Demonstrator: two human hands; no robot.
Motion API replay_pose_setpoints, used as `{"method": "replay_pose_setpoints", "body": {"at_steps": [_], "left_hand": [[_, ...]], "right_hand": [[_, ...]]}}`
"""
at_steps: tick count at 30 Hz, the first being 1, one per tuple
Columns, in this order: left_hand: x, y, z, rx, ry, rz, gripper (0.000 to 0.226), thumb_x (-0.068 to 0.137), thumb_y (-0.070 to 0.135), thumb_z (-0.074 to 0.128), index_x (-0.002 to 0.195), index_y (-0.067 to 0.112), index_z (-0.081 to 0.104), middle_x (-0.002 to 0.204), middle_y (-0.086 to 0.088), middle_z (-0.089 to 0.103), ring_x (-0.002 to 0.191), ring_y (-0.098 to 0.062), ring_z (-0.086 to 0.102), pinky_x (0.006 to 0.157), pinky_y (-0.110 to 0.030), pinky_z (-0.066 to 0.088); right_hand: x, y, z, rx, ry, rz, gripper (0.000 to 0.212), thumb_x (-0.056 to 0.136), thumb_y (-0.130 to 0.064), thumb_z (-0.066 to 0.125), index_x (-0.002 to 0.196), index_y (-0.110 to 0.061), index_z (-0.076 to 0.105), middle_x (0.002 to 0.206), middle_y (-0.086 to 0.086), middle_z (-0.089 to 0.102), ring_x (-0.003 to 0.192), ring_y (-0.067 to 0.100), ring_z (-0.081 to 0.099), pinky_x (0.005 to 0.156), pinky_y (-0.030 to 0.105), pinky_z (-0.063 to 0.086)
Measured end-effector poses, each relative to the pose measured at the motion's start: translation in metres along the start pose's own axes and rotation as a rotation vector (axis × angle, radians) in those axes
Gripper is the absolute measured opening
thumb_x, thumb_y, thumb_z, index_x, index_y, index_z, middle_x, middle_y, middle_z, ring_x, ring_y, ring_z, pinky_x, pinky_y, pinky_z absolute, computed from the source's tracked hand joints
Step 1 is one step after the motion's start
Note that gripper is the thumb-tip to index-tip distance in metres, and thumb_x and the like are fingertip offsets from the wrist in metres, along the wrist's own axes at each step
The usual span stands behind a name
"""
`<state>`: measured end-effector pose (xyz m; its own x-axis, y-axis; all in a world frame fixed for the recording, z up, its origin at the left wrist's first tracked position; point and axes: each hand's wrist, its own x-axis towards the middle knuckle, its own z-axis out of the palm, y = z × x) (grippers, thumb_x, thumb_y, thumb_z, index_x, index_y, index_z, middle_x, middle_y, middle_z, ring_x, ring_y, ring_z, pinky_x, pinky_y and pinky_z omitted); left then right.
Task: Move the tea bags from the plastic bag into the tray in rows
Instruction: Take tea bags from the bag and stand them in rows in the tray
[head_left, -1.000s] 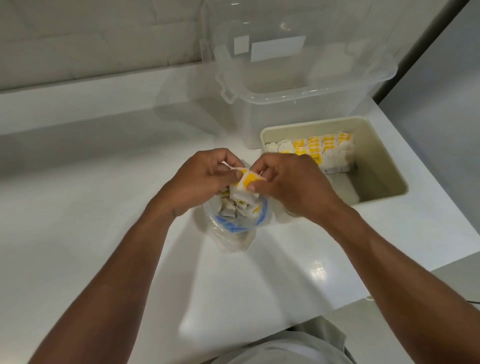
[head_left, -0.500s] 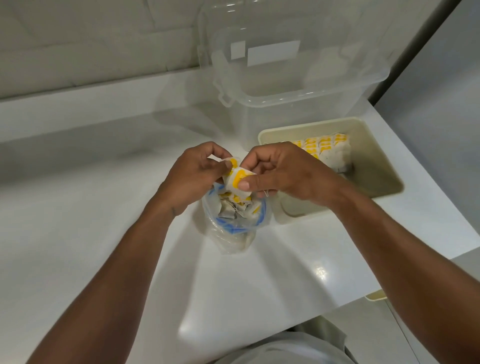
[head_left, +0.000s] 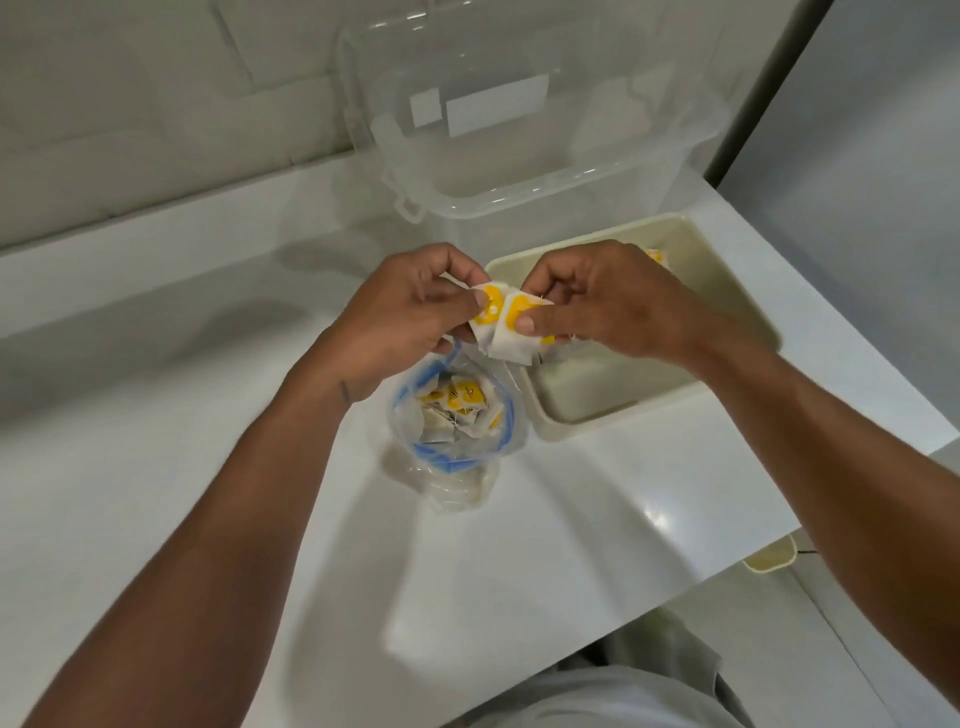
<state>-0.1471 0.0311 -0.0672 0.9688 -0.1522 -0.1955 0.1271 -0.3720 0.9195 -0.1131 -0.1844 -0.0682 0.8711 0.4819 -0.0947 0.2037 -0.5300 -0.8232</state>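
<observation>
Above white counter (head_left: 182, 467), left hand (head_left: 410, 317) and right hand (head_left: 608, 301) pinch tea bags (head_left: 506, 332) over plastic bag (head_left: 447, 488).

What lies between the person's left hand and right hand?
In the head view, white paper tea bags with yellow prints lie there, pinched from either side by the left hand and the right hand.

Likely a home kitchen: glossy white surface (head_left: 130, 395); tiled wall (head_left: 130, 104) upper left; clear storage tub (head_left: 571, 156) top centre; tea bags (head_left: 509, 345) mid-frame.
</observation>
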Motion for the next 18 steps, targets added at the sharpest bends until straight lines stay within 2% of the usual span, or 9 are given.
{"method": "replay_pose_setpoints", "body": {"at_steps": [2,4,7,10,13,15,18], "left_hand": [[0.009,0.008,0.007,0.052,0.001,0.035,0.002,0.094,0.018,0.067,0.096,0.018,0.067,0.093,-0.010,0.074,0.079,-0.016,0.072,0.069,-0.034,0.054],[0.021,0.014,0.016,0.133,0.020,0.074,0.003,0.092,0.019,0.070,0.093,0.021,0.068,0.090,-0.005,0.073,0.078,-0.014,0.072,0.069,-0.038,0.057],[0.038,0.020,0.032,0.257,0.037,0.112,0.008,0.087,0.021,0.073,0.088,0.029,0.070,0.082,0.008,0.072,0.077,-0.011,0.071,0.069,-0.036,0.056],[0.055,0.023,0.048,0.441,0.037,0.105,0.011,0.083,0.020,0.072,0.091,0.028,0.071,0.081,0.011,0.072,0.080,-0.006,0.068,0.075,-0.029,0.055],[0.070,0.020,0.066,0.610,0.011,0.086,0.012,0.081,0.022,0.071,0.089,0.031,0.071,0.080,0.018,0.070,0.083,-0.005,0.067,0.079,-0.035,0.057],[0.078,0.017,0.077,0.709,0.004,0.064,0.010,0.082,0.026,0.070,0.088,0.034,0.070,0.086,0.019,0.070,0.088,-0.008,0.066,0.080,-0.038,0.056],[0.086,0.014,0.086,0.845,0.024,0.020,0.009,0.084,0.030,0.068,0.087,0.038,0.069,0.094,0.018,0.069,0.094,-0.012,0.063,0.079,-0.035,0.054]], "right_hand": [[-0.003,0.008,-0.015,0.009,0.027,-0.004,0.013,0.080,-0.024,0.080,0.086,-0.017,0.072,0.066,0.002,0.067,0.057,0.008,0.060,0.056,0.020,0.045],[-0.005,0.015,-0.031,-0.010,0.043,0.001,0.010,0.082,-0.022,0.079,0.087,-0.017,0.072,0.068,0.003,0.067,0.057,0.007,0.060,0.055,0.015,0.044],[-0.006,0.028,-0.051,-0.085,0.025,0.013,0.005,0.085,-0.021,0.075,0.088,-0.018,0.073,0.065,-0.004,0.065,0.054,0.002,0.057,0.053,0.009,0.040],[-0.002,0.045,-0.065,-0.176,0.008,0.017,0.005,0.085,-0.022,0.071,0.088,-0.026,0.073,0.064,-0.010,0.066,0.055,-0.002,0.055,0.053,0.009,0.038],[0.005,0.067,-0.072,-0.307,-0.025,0.009,0.012,0.086,-0.022,0.068,0.092,-0.030,0.073,0.069,-0.018,0.066,0.062,-0.006,0.057,0.057,0.007,0.040],[0.012,0.080,-0.076,-0.380,-0.064,0.003,0.012,0.087,-0.024,0.067,0.094,-0.032,0.072,0.077,-0.018,0.067,0.066,-0.009,0.057,0.058,0.010,0.039],[0.020,0.096,-0.080,-0.404,-0.113,0.010,0.012,0.087,-0.027,0.068,0.096,-0.035,0.068,0.081,-0.015,0.069,0.068,-0.006,0.057,0.062,0.019,0.039]]}}
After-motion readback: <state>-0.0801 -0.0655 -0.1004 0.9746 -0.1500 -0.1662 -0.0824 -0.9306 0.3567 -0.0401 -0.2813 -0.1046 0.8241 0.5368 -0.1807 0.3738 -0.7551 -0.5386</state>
